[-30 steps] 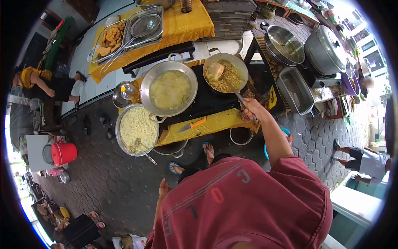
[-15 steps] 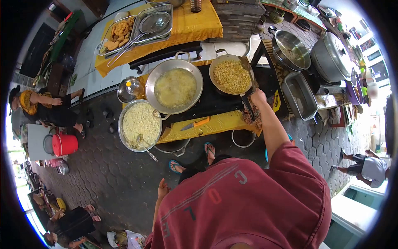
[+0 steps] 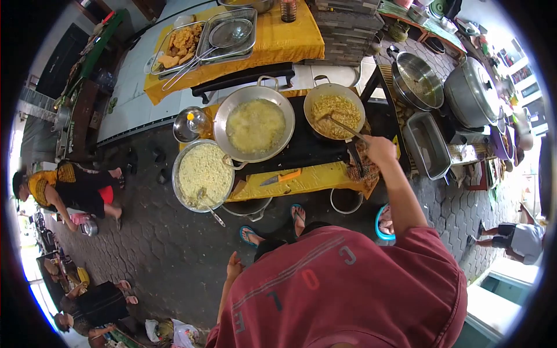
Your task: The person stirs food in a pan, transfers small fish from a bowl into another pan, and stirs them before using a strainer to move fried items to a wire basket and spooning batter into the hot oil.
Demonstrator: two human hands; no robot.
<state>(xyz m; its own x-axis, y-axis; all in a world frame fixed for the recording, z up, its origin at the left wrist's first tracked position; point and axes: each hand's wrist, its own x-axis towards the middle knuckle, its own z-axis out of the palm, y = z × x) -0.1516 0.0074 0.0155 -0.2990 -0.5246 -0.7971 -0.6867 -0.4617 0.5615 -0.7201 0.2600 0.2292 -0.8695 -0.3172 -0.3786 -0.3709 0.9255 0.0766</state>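
My right hand (image 3: 382, 152) grips the long handle of a spatula (image 3: 350, 130). Its blade rests in the yellowish chopped food (image 3: 338, 105) inside a two-handled pan (image 3: 309, 93). My left hand (image 3: 234, 267) hangs low beside my body, fingers apart and nothing in it. Left of the pan, a large wok (image 3: 220, 119) contains bubbling oil with pale food frying. Below that wok, a big metal basin (image 3: 176, 177) holds a pale, lumpy mixture, with a ladle (image 3: 212, 207) leaning in it.
An orange-handled knife (image 3: 281, 177) lies on the yellow cloth (image 3: 325, 174) along the front edge. Behind, a table carries a tray of fried food (image 3: 184, 43) and a strainer (image 3: 230, 33). Large pots (image 3: 471, 90) stand at right. A person (image 3: 55, 188) bends at far left.
The spatula has swung from the pan's right rim into the food, and my right hand has moved right and down. The person at left has bent forward beside the red bucket.
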